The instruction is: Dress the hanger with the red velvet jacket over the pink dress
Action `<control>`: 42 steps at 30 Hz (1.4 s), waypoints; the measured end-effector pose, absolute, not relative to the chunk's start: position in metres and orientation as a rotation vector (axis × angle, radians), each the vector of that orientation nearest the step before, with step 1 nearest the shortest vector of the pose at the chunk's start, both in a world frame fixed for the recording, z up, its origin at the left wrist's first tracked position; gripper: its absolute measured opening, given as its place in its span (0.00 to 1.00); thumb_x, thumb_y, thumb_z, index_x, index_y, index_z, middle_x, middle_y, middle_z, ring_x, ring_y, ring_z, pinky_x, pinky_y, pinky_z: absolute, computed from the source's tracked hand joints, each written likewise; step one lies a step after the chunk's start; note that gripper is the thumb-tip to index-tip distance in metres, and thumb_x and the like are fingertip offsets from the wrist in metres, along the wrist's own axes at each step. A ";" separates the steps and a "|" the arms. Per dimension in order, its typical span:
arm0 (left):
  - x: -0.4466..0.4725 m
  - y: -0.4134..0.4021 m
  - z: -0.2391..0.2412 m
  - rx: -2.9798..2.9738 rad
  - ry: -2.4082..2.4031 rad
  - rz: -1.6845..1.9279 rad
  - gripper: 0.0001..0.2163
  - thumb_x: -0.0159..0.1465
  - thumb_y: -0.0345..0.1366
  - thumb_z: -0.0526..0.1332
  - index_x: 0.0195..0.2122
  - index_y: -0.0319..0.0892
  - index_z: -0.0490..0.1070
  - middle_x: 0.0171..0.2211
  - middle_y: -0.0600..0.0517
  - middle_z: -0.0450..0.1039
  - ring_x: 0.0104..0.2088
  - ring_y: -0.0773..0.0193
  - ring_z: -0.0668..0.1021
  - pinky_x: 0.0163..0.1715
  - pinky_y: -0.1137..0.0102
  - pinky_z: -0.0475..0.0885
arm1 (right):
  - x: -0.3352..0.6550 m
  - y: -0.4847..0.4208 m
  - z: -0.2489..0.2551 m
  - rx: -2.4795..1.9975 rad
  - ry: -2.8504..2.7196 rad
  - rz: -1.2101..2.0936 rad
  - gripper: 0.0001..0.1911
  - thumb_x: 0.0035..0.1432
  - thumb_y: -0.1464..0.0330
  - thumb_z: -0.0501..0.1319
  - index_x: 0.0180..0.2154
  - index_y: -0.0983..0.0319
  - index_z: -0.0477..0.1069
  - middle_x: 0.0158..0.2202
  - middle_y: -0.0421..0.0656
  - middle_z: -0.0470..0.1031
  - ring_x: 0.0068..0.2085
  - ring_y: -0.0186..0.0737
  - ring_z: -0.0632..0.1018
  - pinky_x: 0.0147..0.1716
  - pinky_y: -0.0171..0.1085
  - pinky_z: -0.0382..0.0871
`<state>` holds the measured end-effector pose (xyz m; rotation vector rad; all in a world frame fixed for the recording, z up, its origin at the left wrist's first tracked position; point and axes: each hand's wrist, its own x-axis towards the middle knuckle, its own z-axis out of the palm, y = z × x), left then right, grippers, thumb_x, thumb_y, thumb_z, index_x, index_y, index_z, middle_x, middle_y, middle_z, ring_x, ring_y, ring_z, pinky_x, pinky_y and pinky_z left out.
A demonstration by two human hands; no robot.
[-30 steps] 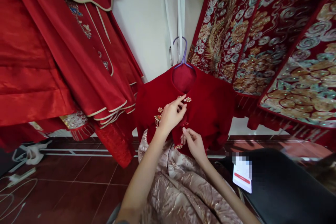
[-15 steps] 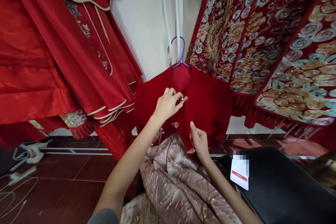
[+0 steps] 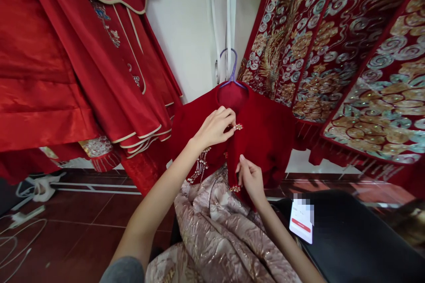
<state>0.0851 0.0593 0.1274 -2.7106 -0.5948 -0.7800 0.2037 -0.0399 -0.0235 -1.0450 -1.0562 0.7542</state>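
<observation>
A dark red velvet jacket point(image 3: 265, 137) hangs in front of me on a purple hanger point(image 3: 233, 70). Near the collar, my left hand point(image 3: 217, 126) pinches the upper jewelled clasp point(image 3: 238, 127) at the front opening. Lower down, my right hand point(image 3: 250, 177) is closed on the jacket's front edge, its thumb pointing up. Just left of those fingers sits a lower beaded clasp point(image 3: 235, 189). A dangling bead ornament point(image 3: 202, 166) shows beyond my left forearm. Below the jacket spreads a shiny pinkish-beige patterned fabric point(image 3: 212, 225).
Red garments with pale piping point(image 3: 133, 97) hang at left, and a heavily embroidered red garment point(image 3: 305, 53) hangs at right. A phone point(image 3: 301, 221) lies on a black seat point(image 3: 358, 230). White cables point(image 3: 20, 234) lie on the tiled floor at left.
My right hand has drawn the jacket's front edge and lower clasp leftward, covering most of the middle clasp. My left hand stays at the upper clasp. The view has shifted slightly.
</observation>
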 end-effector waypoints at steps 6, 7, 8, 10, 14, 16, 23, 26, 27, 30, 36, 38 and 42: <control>0.089 0.069 0.126 -2.618 -0.618 -0.625 0.07 0.65 0.37 0.56 0.38 0.39 0.70 0.38 0.48 0.71 0.42 0.58 0.69 0.45 0.62 0.61 | 0.214 -0.039 -0.020 -0.978 -1.023 0.766 0.20 0.62 0.51 0.56 0.31 0.61 0.67 0.11 0.33 0.63 0.12 0.28 0.64 0.14 0.27 0.58; 0.089 0.070 0.125 -2.585 -0.633 -0.618 0.08 0.65 0.37 0.56 0.39 0.39 0.70 0.40 0.47 0.71 0.44 0.56 0.69 0.45 0.62 0.61 | 0.215 -0.038 -0.020 -0.978 -1.019 0.763 0.20 0.62 0.51 0.56 0.31 0.61 0.67 0.11 0.33 0.64 0.12 0.28 0.64 0.14 0.27 0.58; 0.089 0.069 0.124 -2.555 -0.644 -0.614 0.09 0.66 0.38 0.56 0.40 0.38 0.70 0.42 0.45 0.70 0.45 0.55 0.68 0.45 0.62 0.60 | 0.216 -0.038 -0.020 -0.979 -1.017 0.763 0.20 0.62 0.51 0.56 0.31 0.61 0.67 0.11 0.33 0.64 0.12 0.28 0.64 0.14 0.26 0.58; 0.089 0.068 0.123 -2.523 -0.649 -0.617 0.09 0.66 0.38 0.55 0.40 0.38 0.70 0.44 0.44 0.69 0.45 0.54 0.68 0.45 0.61 0.59 | 0.217 -0.038 -0.020 -0.979 -1.021 0.770 0.20 0.62 0.51 0.56 0.31 0.61 0.67 0.11 0.33 0.64 0.12 0.28 0.64 0.14 0.26 0.58; 0.088 0.065 0.124 -2.601 -0.612 -0.677 0.07 0.66 0.37 0.55 0.38 0.39 0.69 0.41 0.47 0.71 0.44 0.56 0.68 0.47 0.61 0.58 | 0.216 -0.038 -0.021 -0.982 -1.037 0.792 0.20 0.62 0.51 0.56 0.31 0.61 0.66 0.11 0.33 0.64 0.12 0.28 0.64 0.13 0.27 0.59; 0.087 0.064 0.127 -2.673 -0.588 -0.707 0.06 0.65 0.36 0.56 0.36 0.40 0.69 0.37 0.49 0.72 0.43 0.57 0.68 0.48 0.61 0.57 | 0.216 -0.038 -0.021 -0.981 -1.041 0.797 0.19 0.62 0.51 0.56 0.31 0.61 0.66 0.11 0.33 0.64 0.12 0.28 0.64 0.13 0.27 0.59; 0.084 0.071 0.129 -2.828 -0.535 -0.894 0.04 0.63 0.35 0.60 0.35 0.41 0.71 0.31 0.53 0.74 0.38 0.62 0.70 0.52 0.62 0.55 | 0.219 -0.041 -0.014 -0.954 -1.005 0.729 0.16 0.62 0.53 0.57 0.38 0.60 0.65 0.12 0.31 0.65 0.13 0.30 0.66 0.14 0.27 0.61; 0.083 0.074 0.132 -2.894 -0.522 -0.898 0.04 0.62 0.36 0.61 0.33 0.41 0.71 0.29 0.54 0.74 0.35 0.64 0.71 0.54 0.62 0.54 | 0.226 -0.043 -0.005 -0.957 -1.019 0.662 0.14 0.62 0.55 0.58 0.39 0.59 0.65 0.12 0.31 0.65 0.13 0.29 0.66 0.15 0.27 0.60; 0.082 0.074 0.134 -2.925 -0.524 -0.877 0.05 0.62 0.37 0.62 0.33 0.41 0.71 0.29 0.55 0.74 0.34 0.65 0.72 0.54 0.62 0.54 | 0.229 -0.043 -0.001 -0.961 -1.026 0.639 0.14 0.62 0.55 0.58 0.39 0.59 0.65 0.12 0.31 0.65 0.14 0.29 0.67 0.15 0.27 0.60; 0.082 0.074 0.140 -2.996 -0.565 -0.778 0.07 0.61 0.39 0.62 0.34 0.41 0.72 0.28 0.56 0.75 0.30 0.67 0.72 0.53 0.62 0.54 | 0.241 -0.042 0.012 -0.968 -1.033 0.568 0.13 0.62 0.56 0.58 0.39 0.59 0.65 0.12 0.31 0.66 0.14 0.30 0.67 0.15 0.27 0.61; 0.085 0.070 0.144 -2.945 -0.524 -0.716 0.07 0.63 0.38 0.59 0.32 0.41 0.70 0.29 0.54 0.74 0.32 0.65 0.72 0.53 0.62 0.54 | 0.261 -0.044 0.038 -0.929 -1.013 0.442 0.10 0.62 0.59 0.59 0.38 0.59 0.65 0.13 0.31 0.65 0.14 0.30 0.67 0.16 0.28 0.61; 0.086 0.068 0.144 -2.912 -0.503 -0.711 0.07 0.65 0.37 0.57 0.31 0.42 0.69 0.28 0.55 0.73 0.32 0.65 0.71 0.52 0.62 0.55 | 0.263 -0.045 0.043 -0.923 -1.027 0.432 0.09 0.62 0.60 0.59 0.39 0.59 0.65 0.13 0.31 0.64 0.14 0.30 0.66 0.17 0.29 0.60; 0.087 0.067 0.144 -2.799 -0.491 -0.627 0.09 0.67 0.36 0.53 0.32 0.42 0.70 0.28 0.53 0.73 0.33 0.64 0.72 0.54 0.61 0.54 | 0.268 -0.034 0.054 -0.999 -1.074 0.324 0.09 0.61 0.61 0.57 0.39 0.59 0.66 0.18 0.35 0.68 0.20 0.33 0.71 0.23 0.32 0.66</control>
